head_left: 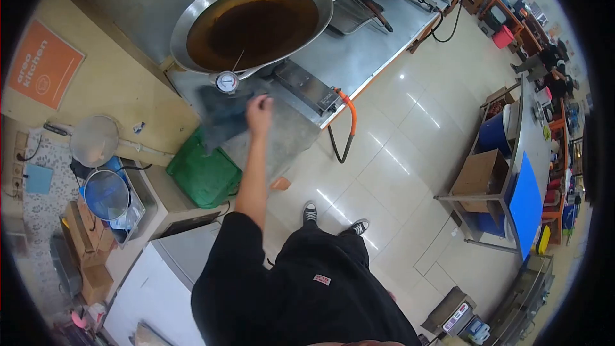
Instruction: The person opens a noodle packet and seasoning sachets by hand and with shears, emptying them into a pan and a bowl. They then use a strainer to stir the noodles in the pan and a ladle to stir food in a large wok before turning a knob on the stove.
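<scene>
My left hand (259, 114) is stretched out over the near edge of the steel counter (378, 45), its fingers curled together beside a dark cloth-like sheet (221, 115). Whatever the fingers hold is too small to make out. Just beyond the hand, a round dial thermometer (227, 82) sits at the rim of a large metal wok (182, 32), its thin probe reaching over the brown liquid (256, 22). A metal burner control box (306, 85) with an orange hose (351, 115) lies right of the hand. My right hand does not show.
Below the counter is a green bin (204, 170). Strainers (106, 195) are at the left, near a white cabinet top (150, 298). A metal rack (474, 198) with boxes stands at the right. Two people (552, 67) are far off at the upper right.
</scene>
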{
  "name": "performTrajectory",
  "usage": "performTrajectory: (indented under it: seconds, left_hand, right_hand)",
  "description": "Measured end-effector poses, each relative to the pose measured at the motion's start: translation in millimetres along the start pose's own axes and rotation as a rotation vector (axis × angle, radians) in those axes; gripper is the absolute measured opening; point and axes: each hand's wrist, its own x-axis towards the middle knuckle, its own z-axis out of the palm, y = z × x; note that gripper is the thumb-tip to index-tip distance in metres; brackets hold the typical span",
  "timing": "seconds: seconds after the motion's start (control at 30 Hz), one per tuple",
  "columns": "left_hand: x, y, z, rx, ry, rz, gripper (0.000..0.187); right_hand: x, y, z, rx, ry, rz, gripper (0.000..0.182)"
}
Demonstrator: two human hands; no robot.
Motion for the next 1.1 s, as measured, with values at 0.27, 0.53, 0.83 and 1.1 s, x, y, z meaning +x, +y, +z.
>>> performTrajectory:
  seconds: [0.27, 0.53, 0.83, 1.1]
  left_hand:
    - [-61.3, -16.5, 126.5, 0.382, -0.482, -0.141, 0.056]
    - [-66.4, 41.6, 62.1, 0.159, -0.852, 0.056, 0.066]
    - [1.1, -21.2, -30.0, -0.834, 0.029, -0.420, 0.047]
    - [44.4, 26.5, -225.7, -0.985, 0.362, -0.265, 0.029]
  right_hand:
    - [-45.3, -131.2, 60.6, 0.167, 0.127, 0.030, 0.027]
    - [-39.1, -130.4, 71.5, 0.099, 0.092, 0.120, 0.026]
    - [-2.7, -183.2, 58.2, 0.089, 0.061, -0.096, 0.028]
    - [13.7, -191.3, 58.2, 0.084, 0.047, -0.059, 0.027]
